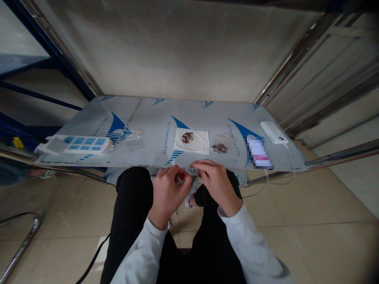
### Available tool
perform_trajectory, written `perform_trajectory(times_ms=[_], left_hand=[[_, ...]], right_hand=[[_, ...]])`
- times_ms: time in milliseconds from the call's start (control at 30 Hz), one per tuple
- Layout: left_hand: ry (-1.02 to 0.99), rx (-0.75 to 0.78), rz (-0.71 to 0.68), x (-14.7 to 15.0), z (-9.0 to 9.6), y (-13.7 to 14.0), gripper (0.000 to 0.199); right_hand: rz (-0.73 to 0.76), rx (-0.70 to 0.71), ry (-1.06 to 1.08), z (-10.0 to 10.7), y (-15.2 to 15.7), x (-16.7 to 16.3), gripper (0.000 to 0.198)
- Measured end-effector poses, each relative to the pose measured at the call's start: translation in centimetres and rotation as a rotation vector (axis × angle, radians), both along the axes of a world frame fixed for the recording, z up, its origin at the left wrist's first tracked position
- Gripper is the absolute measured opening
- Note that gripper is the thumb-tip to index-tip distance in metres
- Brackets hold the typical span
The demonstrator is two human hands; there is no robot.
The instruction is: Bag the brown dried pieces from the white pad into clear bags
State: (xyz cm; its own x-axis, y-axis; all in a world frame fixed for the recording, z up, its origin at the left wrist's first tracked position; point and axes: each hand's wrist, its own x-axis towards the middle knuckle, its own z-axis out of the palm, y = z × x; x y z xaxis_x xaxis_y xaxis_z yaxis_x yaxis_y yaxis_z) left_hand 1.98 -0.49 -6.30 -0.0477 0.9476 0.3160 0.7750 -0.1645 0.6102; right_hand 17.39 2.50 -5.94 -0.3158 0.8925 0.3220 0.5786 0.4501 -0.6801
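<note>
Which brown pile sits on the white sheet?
The left pile, on the white sheet; the other brown pile lies off it, to the right.

Btwn the grip of the L hand (171,189) & the grip of the R hand (214,179), a small clear item (193,171) is mostly hidden; by which it's held can't be told. The brown bits (219,148) on the desk (189,112) are shown too small to ID. The phone (258,152) is partly pixelated (its screen can't be read). Far L, a shoe (49,173) is blurred; the chrome tube (33,232) is cut off by the edge. Both sleeves (142,252) are cut off at btm.
</note>
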Motion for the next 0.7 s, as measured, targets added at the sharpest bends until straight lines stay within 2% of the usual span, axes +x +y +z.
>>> perform_trajectory(times_ms=[67,167,200,233,267,333,433,500,567,633,700], left_hand=[[0.009,0.072,-0.135,-0.4,0.3,-0.1,0.006],[-0.009,0.121,-0.287,-0.7,0.1,0.1,0.068],[-0.018,0.111,-0.311,-0.7,-0.1,0.2,0.083],[-0.031,0.092,-0.324,-0.6,-0.5,0.4,0.086],[-0.051,0.066,-0.327,-0.6,-0.9,0.5,0.081],[-0.113,0.007,-0.298,-0.4,-1.8,0.9,0.058],[-0.253,-0.050,-0.167,-0.6,-2.9,1.4,0.032],[-0.334,-0.052,-0.064,-0.9,-3.4,1.6,0.028],[-0.397,-0.034,0.002,-1.2,-3.9,1.7,0.029],[-0.450,-0.024,0.011,-1.3,-4.5,1.7,0.030],[-0.494,-0.030,0.005,-1.4,-5.4,1.7,0.031]], right_hand=[[0.031,-0.032,-0.013,0.4,0.2,0.4,0.028],[0.069,-0.119,-0.044,1.1,0.6,0.7,0.020],[0.094,-0.149,-0.059,1.4,0.7,0.6,0.018],[0.122,-0.175,-0.075,1.6,0.8,0.6,0.016],[0.148,-0.194,-0.088,1.9,0.9,0.5,0.013],[0.179,-0.220,-0.103,2.2,0.9,0.1,0.009],[0.178,-0.216,-0.062,2.0,1.8,-0.3,0.008],[0.128,-0.169,0.004,1.0,3.6,-0.5,0.014],[-0.009,-0.099,0.039,-0.6,6.4,-0.7,0.015],[-0.173,-0.059,-0.049,-2.6,9.7,-1.2,0.013],[-0.228,-0.081,-0.224,-4.6,12.6,-2.0,0.016]])
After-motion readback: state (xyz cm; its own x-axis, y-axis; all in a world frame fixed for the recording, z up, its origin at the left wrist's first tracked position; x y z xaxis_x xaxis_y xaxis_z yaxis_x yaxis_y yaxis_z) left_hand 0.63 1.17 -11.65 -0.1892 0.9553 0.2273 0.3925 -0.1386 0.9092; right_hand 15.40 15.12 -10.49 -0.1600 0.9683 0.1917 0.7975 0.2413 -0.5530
